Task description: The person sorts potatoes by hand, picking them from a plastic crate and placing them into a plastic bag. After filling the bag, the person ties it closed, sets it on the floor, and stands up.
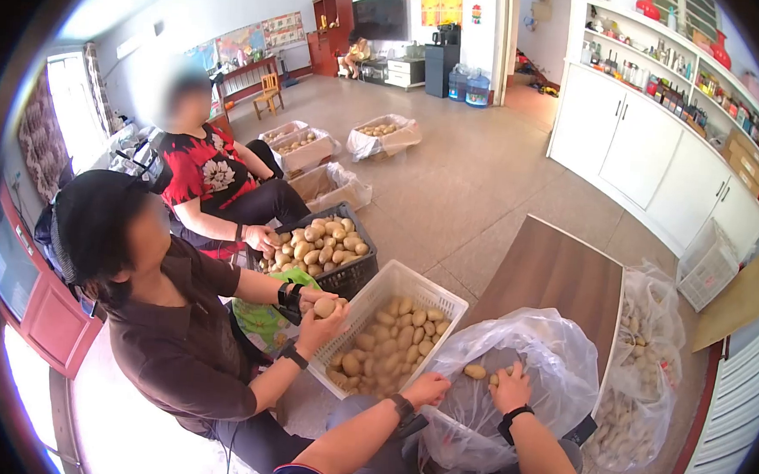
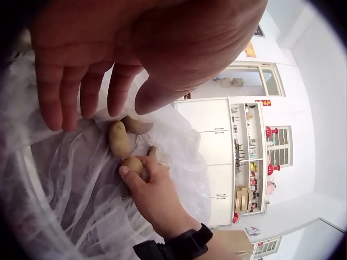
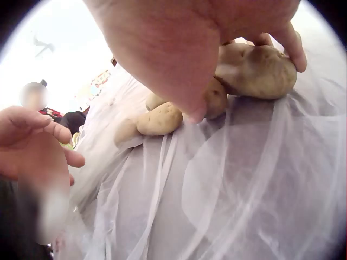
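Note:
A clear plastic bag (image 1: 554,341) lies spread in front of the wearer, with a few potatoes (image 1: 475,372) inside. The right hand (image 1: 511,388) reaches into it, thumb and fingers round a potato (image 2: 132,166); in the right wrist view that hand (image 3: 217,49) is over a large potato (image 3: 257,71) and a smaller one (image 3: 216,100). At the bag's left edge is the left hand (image 1: 427,390), holding no potato; its fingers (image 2: 70,92) hang extended and apart in the left wrist view. Another potato (image 2: 119,139) lies beside the gripped one.
Left of the bag stands a white crate (image 1: 457,314) of potatoes. A seated person (image 1: 177,329) there holds a potato; another (image 1: 220,169) reaches into a black crate (image 1: 369,266). A brown board (image 1: 549,280) lies behind the bag, filled plastic bags (image 1: 637,405) to its right.

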Motion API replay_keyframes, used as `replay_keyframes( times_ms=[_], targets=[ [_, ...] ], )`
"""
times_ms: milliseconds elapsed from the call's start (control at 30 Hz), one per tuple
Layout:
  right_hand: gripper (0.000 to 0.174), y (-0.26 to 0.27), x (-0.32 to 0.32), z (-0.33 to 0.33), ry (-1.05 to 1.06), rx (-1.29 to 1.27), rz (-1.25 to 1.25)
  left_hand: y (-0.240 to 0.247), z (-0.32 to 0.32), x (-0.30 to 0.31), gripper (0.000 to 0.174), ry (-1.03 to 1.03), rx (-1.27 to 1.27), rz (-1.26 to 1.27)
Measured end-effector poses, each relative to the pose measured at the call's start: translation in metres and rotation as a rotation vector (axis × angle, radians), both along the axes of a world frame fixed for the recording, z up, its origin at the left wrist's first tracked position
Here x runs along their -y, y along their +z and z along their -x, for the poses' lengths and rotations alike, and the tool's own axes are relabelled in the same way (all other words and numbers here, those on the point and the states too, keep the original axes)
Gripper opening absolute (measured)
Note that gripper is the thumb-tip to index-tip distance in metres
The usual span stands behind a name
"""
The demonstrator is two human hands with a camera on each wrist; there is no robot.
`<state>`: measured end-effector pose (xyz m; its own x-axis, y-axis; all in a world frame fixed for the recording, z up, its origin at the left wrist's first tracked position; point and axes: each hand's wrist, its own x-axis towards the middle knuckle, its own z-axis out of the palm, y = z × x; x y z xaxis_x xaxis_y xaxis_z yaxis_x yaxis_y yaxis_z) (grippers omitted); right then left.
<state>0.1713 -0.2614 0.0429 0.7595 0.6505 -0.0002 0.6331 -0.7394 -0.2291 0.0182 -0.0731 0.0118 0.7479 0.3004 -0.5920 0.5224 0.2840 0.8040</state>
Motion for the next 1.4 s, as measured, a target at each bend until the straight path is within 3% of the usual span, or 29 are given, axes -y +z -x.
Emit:
replay_keyframes(
  times_ms=[367,500,800,867,933,967,1000,1067,1100,1167,1200,1233,1300,1400],
  targets=[
    [0.04,0.0,0.045,0.038,-0.037,-0.027,0.059,-0.02,0.006,0.0,0.036,0.025,0.041,0.078],
    [0.036,-0.009,0.052,0.044,-0.035,-0.04,0.045,-0.007,0.011,0.001,0.037,0.014,0.021,0.068],
    [0.031,0.011,0.054,0.047,0.169,0.295,-0.145,-0.018,0.02,-0.006,0.029,-0.009,0.139,0.129],
    [0.035,0.021,0.049,0.047,0.17,0.107,-0.209,-0.015,0.024,-0.001,0.027,-0.068,0.183,0.11],
    [0.037,0.027,0.041,0.057,0.159,0.023,-0.259,0.01,0.025,0.008,0.027,0.07,0.117,0.156],
    [0.038,0.026,0.039,0.061,0.142,-0.048,-0.317,0.0,0.025,0.008,0.03,0.039,0.18,0.122],
    [0.038,0.014,0.037,0.063,0.147,-0.07,-0.297,0.009,0.026,0.011,0.029,0.081,0.147,0.179],
    [0.031,-0.022,0.029,0.064,0.228,-0.108,-0.56,0.002,0.026,0.009,0.029,0.042,0.165,0.178],
    [0.031,-0.037,0.027,0.067,0.226,-0.132,-0.54,-0.002,0.025,0.01,0.029,0.033,0.159,0.179],
    [0.027,-0.054,0.019,0.074,-0.007,-0.573,-0.477,0.021,0.028,0.016,0.031,0.061,0.081,0.205],
    [0.032,-0.044,0.015,0.079,-0.048,-0.803,-0.511,0.03,0.03,0.018,0.031,0.065,0.076,0.211],
    [0.032,-0.027,0.012,0.084,-0.048,-0.807,-0.506,0.037,0.031,0.019,0.032,0.032,0.068,0.191],
    [0.042,0.002,0.006,0.092,-0.125,-1.196,-0.46,0.046,0.033,0.021,0.034,0.0,0.06,0.173],
    [0.053,0.014,-0.006,0.096,-0.167,-1.253,-0.465,0.054,0.034,0.024,0.037,-0.055,0.071,0.187]
  ],
)
